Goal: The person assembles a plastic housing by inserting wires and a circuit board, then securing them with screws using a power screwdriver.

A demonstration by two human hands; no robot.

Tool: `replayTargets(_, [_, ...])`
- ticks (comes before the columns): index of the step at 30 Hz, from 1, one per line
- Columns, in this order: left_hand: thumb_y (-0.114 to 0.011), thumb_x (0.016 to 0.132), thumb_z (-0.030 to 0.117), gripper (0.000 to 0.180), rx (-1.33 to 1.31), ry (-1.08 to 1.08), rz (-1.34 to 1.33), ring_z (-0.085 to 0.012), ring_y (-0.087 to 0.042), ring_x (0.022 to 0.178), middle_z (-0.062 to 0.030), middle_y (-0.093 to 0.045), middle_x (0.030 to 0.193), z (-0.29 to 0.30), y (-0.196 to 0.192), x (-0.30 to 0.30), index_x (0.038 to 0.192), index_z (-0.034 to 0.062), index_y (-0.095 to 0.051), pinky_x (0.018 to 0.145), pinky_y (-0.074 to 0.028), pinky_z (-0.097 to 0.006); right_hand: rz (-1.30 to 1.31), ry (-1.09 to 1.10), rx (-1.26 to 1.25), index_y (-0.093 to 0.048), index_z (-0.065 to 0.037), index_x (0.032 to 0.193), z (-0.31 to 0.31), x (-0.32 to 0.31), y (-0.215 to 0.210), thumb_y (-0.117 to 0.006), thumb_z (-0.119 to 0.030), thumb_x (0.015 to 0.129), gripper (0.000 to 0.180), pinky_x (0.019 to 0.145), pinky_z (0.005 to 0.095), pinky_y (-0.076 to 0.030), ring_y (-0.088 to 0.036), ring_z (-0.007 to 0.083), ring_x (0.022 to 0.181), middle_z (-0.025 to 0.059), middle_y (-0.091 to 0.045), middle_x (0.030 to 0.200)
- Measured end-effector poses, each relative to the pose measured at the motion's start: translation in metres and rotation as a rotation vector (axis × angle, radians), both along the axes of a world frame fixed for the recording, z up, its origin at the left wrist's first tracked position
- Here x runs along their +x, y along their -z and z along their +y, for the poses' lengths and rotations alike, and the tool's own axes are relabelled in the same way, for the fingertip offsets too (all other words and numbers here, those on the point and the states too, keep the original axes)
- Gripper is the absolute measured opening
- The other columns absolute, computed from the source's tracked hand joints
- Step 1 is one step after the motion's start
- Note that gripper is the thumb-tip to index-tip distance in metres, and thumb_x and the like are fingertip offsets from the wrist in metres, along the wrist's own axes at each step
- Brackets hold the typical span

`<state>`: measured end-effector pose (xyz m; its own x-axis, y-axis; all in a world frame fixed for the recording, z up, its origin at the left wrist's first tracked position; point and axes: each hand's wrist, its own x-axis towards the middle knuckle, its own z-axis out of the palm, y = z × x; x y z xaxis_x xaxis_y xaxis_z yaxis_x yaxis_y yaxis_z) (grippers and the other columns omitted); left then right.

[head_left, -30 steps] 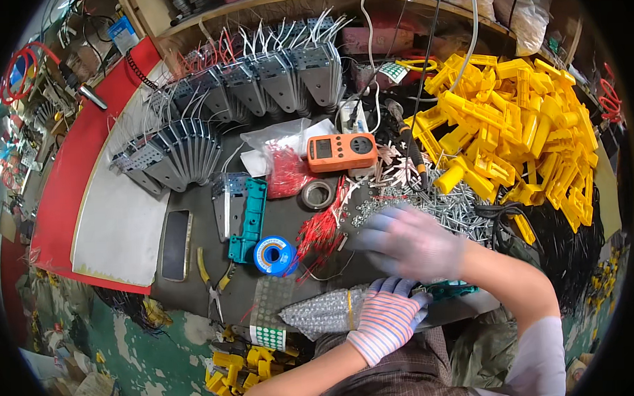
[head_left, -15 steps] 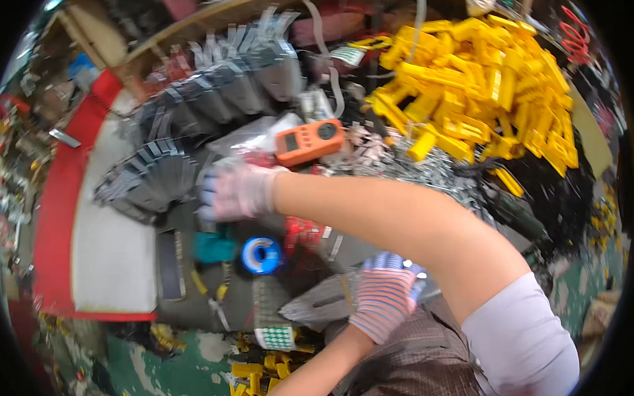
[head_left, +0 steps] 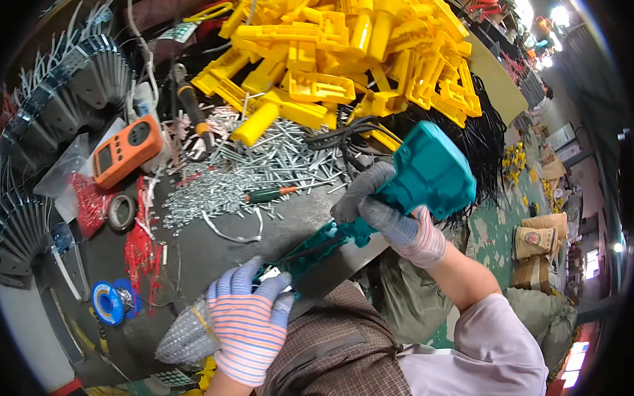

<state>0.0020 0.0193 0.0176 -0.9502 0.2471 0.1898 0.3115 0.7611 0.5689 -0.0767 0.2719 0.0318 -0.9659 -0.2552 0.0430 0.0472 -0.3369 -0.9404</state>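
Note:
A teal plastic tool housing lies slantwise before me, its wide boxy end up at the right and its long narrow end down at the left. My right hand, in a striped glove with grey fingertips, is wrapped round its neck just below the boxy end. My left hand, gloved alike, closes on the narrow end near the table's front edge. A small white and metallic part shows by the left fingertips; whether it is fixed to the housing cannot be made out. Bubble wrap lies beside the left hand.
Yellow plastic housings are heaped at the back, with loose screws and a screwdriver before them. At left are an orange meter, a solder spool, red wires and fanned grey plates. Black cables hang at right.
My right hand has come back from the grey plates at the left and now grips the teal housing. My left hand has moved onto its narrow end. The view has swung right.

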Motion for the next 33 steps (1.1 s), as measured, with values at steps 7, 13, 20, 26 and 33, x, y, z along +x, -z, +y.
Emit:
replayTargets(7, [-0.078,0.072,0.018,0.03,0.021,-0.009,0.007,-0.0369,-0.059,0.107,-0.0155,-0.065,0.119,0.002,0.002,-0.003,0.101,0.0171,-0.073,0.094,-0.045,-0.047,0.279,0.046,0.072,-0.061,-0.005,0.1,0.008,-0.007,0.036,-0.067,-0.01,0.094,0.01,0.073,0.0299,-0.054,-0.063,0.0161,0.078,0.0055,-0.065,0.087])
replayTargets(13, [-0.078,0.073,0.022,0.029,0.005,-0.013,-0.015,-0.0341,-0.058,0.107,-0.0132,-0.065,0.119,0.003,0.001,-0.002,0.102,0.0206,-0.074,0.095,-0.041,-0.047,0.37,0.155,0.506,-0.062,-0.003,0.114,0.007,-0.004,0.054,-0.07,-0.009,0.092,0.024,0.075,0.0329,-0.053,-0.063,0.0206,0.081,0.0067,-0.065,0.094])
replayTargets(20, [-0.077,0.069,0.02,0.031,-0.02,-0.012,-0.038,-0.0355,-0.057,0.111,-0.0143,-0.063,0.12,0.002,-0.003,-0.004,0.1,0.017,-0.074,0.098,-0.041,-0.047,0.236,0.127,0.529,-0.057,-0.005,0.12,-0.019,0.014,0.022,-0.069,-0.01,0.092,0.031,0.083,0.0348,-0.05,-0.061,0.0218,0.094,0.0079,-0.062,0.106])
replayTargets(26, [-0.075,0.073,0.025,0.028,-0.039,-0.003,-0.008,-0.0317,-0.055,0.111,-0.0108,-0.062,0.118,0.0,0.005,-0.002,0.1,0.0225,-0.074,0.094,-0.042,-0.047,0.111,-0.046,0.553,-0.058,-0.002,0.111,-0.014,0.009,0.038,-0.074,-0.025,0.088,0.036,0.083,0.0359,-0.052,-0.063,0.0243,0.093,0.0135,-0.062,0.103])
replayTargets(33, [-0.07,0.069,0.023,0.027,-0.2,0.105,-0.086,-0.0298,-0.053,0.108,-0.0051,-0.06,0.111,-0.018,0.001,-0.019,0.096,0.0191,-0.073,0.091,-0.043,-0.047,0.532,-0.351,0.97,-0.063,-0.006,0.11,-0.023,-0.003,-0.005,-0.075,-0.032,0.069,0.05,0.087,0.0439,-0.049,-0.062,0.038,0.098,0.0177,-0.063,0.101])
